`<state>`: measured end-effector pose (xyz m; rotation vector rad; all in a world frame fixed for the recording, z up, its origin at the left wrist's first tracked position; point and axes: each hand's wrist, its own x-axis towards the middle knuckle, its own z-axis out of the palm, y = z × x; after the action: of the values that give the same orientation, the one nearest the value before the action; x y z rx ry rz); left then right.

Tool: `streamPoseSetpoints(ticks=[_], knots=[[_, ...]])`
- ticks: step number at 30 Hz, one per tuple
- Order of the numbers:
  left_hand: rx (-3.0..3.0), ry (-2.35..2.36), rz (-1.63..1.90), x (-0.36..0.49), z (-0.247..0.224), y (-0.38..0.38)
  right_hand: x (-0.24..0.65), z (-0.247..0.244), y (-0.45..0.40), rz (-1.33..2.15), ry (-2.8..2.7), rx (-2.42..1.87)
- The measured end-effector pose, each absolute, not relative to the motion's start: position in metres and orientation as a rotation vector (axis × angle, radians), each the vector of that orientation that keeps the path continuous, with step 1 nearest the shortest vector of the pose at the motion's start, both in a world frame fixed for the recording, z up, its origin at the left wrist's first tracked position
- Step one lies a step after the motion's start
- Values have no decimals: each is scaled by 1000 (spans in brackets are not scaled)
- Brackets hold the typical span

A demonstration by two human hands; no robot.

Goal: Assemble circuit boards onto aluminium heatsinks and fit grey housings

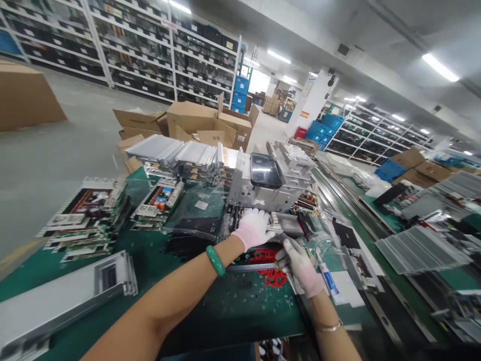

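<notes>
My left hand [253, 229], in a white and pink glove, reaches over small parts below a grey metal housing [250, 195]. Its fingers and thumb are apart, next to a small white-and-metal piece [275, 223]. My right hand [301, 265], gloved too, is just to the right and nearer to me. Its fingers curl inward above red plastic pieces [272, 278]; whatever they pinch is too small to make out. A metal strip [246, 268] lies beside the red pieces. A dark, glossy-screened device [265, 169] rests against the housing.
Stacked printed panels [88, 210] and a bag of black parts [199, 210] lie to the left. Long metal covers [63, 296] sit at front left. A blue-and-white tube [328, 278] is right of my right hand. Cardboard boxes [195, 120] stand behind the green table [248, 311].
</notes>
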<state>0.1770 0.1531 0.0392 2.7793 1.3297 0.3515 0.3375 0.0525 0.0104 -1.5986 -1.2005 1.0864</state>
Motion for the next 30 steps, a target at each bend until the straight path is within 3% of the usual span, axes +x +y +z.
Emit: streamPoseSetpoints(ticks=[5, 16, 23, 30], knots=[[2783, 1338, 350, 175, 38, 153, 357, 14, 52, 347, -1677, -2104], [2786, 1337, 354, 176, 37, 153, 347, 23, 60, 28, -1809, -2392], [2818, 1310, 440, 137, 46, 90, 295, 6, 81, -545, -2227, -1643], [2691, 1496, 635, -7, 64, -2, 322, -10, 100, -616, -2386, -1468]])
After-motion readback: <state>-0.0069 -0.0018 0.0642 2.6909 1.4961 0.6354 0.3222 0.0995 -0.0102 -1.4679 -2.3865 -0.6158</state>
